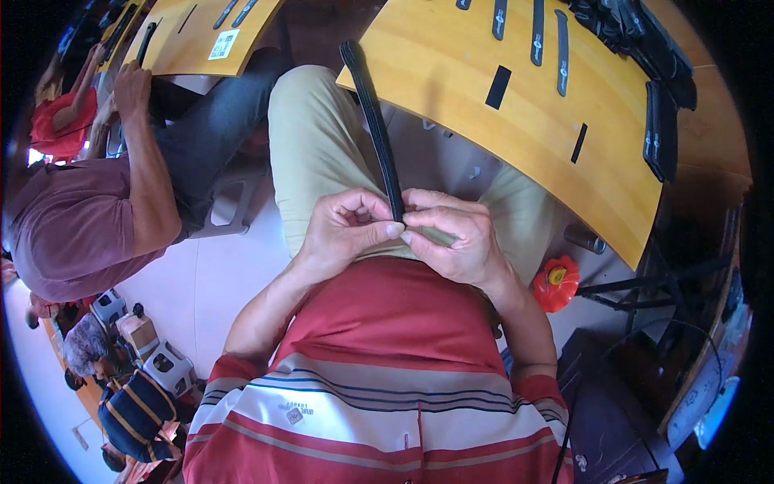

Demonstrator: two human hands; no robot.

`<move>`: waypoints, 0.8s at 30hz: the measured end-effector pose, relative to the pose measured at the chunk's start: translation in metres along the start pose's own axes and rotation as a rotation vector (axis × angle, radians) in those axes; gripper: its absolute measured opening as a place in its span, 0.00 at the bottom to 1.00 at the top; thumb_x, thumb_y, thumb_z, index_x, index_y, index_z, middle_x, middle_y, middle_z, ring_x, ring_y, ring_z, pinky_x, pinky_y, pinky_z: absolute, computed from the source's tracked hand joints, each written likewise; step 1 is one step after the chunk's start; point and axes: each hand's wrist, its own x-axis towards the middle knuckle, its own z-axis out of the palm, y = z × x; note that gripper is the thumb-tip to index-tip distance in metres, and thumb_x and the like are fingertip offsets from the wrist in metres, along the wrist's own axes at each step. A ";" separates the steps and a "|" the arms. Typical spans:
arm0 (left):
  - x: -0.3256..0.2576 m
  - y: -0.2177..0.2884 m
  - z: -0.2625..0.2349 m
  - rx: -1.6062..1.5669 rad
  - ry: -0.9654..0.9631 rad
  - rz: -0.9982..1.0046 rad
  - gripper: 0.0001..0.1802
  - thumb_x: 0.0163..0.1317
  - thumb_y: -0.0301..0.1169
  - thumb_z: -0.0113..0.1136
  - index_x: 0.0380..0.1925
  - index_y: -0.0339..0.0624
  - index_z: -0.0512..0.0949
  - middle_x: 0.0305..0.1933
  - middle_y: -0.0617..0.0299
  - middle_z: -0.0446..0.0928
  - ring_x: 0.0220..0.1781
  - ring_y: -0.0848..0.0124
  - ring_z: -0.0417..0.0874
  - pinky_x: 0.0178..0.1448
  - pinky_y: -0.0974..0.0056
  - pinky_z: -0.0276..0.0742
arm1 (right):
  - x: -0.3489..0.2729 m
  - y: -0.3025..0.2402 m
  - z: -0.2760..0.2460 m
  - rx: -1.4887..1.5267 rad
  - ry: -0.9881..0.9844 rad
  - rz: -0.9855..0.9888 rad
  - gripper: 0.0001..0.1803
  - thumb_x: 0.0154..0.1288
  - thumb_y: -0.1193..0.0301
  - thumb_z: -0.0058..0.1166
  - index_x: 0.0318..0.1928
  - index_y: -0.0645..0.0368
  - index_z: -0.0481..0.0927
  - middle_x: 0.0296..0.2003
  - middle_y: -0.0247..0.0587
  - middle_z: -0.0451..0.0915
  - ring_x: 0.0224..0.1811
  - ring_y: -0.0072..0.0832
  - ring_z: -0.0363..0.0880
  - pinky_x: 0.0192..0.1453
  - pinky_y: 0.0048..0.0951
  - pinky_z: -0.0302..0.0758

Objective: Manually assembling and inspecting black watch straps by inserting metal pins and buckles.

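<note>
A long, narrow black fabric strap [374,121] with a rounded far end stands out from my lap toward the wooden table [439,64]. Its near end is pinched between the thumbs and fingers of my left hand [348,230] and my right hand [458,235], which meet in front of my belly. The fingertips cover that end, so its finish cannot be made out. On the table ahead lie several flat dark straps [562,52] with pale printed marks, a short black rectangular patch [498,87] and a thin black strip [579,143].
A pile of black pieces [633,36] and a stack of dark straps [661,133] sit along the table's right side. Below are black table legs [653,280] and a red flower-shaped object [556,284]. Left, a person [76,218] sits at another table [181,44].
</note>
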 end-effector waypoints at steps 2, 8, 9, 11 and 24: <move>0.000 0.000 0.001 0.034 0.013 -0.002 0.05 0.62 0.20 0.66 0.36 0.34 0.78 0.36 0.64 0.81 0.39 0.80 0.80 0.44 0.74 0.79 | -0.001 0.002 0.001 -0.012 -0.006 0.009 0.11 0.50 0.81 0.67 0.37 0.66 0.83 0.44 0.55 0.84 0.42 0.39 0.87 0.45 0.30 0.83; -0.002 -0.006 0.001 0.115 0.064 0.003 0.06 0.59 0.21 0.69 0.34 0.36 0.79 0.35 0.65 0.82 0.38 0.81 0.80 0.44 0.73 0.78 | -0.003 0.002 0.010 -0.058 0.014 0.001 0.12 0.49 0.82 0.65 0.37 0.66 0.82 0.43 0.55 0.84 0.42 0.41 0.87 0.44 0.32 0.84; -0.002 -0.008 0.001 0.114 0.064 0.001 0.06 0.59 0.21 0.69 0.34 0.36 0.79 0.35 0.65 0.82 0.38 0.81 0.80 0.44 0.73 0.78 | -0.005 0.003 0.012 -0.079 0.020 -0.011 0.12 0.48 0.82 0.65 0.37 0.66 0.82 0.43 0.55 0.84 0.42 0.41 0.87 0.44 0.32 0.84; -0.004 -0.010 0.001 0.166 0.095 0.006 0.06 0.59 0.21 0.69 0.34 0.36 0.80 0.35 0.66 0.81 0.37 0.81 0.79 0.44 0.74 0.77 | -0.007 0.004 0.015 -0.101 0.027 -0.021 0.13 0.48 0.82 0.65 0.37 0.66 0.82 0.43 0.56 0.84 0.42 0.42 0.87 0.44 0.33 0.84; -0.005 -0.020 0.009 0.121 0.227 0.068 0.05 0.61 0.20 0.67 0.35 0.34 0.80 0.33 0.64 0.81 0.35 0.81 0.79 0.41 0.75 0.77 | -0.011 0.004 0.028 -0.377 0.153 -0.142 0.15 0.50 0.78 0.65 0.40 0.64 0.79 0.38 0.44 0.80 0.35 0.38 0.84 0.36 0.35 0.83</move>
